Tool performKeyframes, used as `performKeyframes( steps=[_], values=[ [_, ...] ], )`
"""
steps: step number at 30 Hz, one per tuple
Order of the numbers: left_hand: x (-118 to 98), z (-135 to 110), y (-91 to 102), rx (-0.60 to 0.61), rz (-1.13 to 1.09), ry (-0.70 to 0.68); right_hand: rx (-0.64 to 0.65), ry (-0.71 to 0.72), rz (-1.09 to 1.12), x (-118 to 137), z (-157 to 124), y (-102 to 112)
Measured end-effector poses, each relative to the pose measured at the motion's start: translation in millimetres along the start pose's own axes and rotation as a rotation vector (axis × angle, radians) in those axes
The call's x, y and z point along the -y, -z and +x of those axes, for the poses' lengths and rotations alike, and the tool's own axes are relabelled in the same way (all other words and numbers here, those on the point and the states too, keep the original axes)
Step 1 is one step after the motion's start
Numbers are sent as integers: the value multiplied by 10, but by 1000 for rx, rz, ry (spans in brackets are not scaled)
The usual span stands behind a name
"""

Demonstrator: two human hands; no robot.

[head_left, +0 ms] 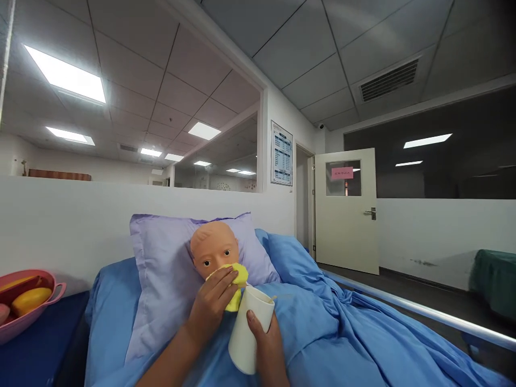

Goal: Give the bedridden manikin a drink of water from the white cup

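A mannequin [213, 242] lies in the bed with its head on a lilac pillow [161, 258], its eyes open. My left hand [215, 293] presses a yellow cloth [241, 274] against its mouth and lower face, which the cloth and fingers hide. Close beside it, my right hand [268, 344] grips a white cup [248, 333], tilted, with its rim toward the mannequin's chin. The thumb lies along the front of the cup and the other fingers are behind it. The inside of the cup cannot be made out.
Blue bedding [318, 322] covers the mannequin's body. At the left, a pink basket [60, 293] of fruit-like items stands on a dark blue surface [64, 333]. A metal bed rail [427, 312] runs along the right side. Beyond it are an open door [346, 226] and a green-covered object [494, 285].
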State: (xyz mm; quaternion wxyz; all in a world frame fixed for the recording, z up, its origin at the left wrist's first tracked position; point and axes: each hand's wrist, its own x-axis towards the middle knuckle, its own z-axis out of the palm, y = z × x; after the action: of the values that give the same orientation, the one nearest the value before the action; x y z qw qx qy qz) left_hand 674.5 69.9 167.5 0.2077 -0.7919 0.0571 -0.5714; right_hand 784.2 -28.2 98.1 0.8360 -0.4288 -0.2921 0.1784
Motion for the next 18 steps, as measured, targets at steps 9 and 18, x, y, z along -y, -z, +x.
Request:
performKeyframes(
  steps=[9, 18],
  values=[
    [-139, -365, 39, -12, -40, 45, -9, -43, -30, 9, -5, 43],
    [-21, 74, 83, -21, -47, -8, -5, 29, -98, -194, 100, 9]
  ],
)
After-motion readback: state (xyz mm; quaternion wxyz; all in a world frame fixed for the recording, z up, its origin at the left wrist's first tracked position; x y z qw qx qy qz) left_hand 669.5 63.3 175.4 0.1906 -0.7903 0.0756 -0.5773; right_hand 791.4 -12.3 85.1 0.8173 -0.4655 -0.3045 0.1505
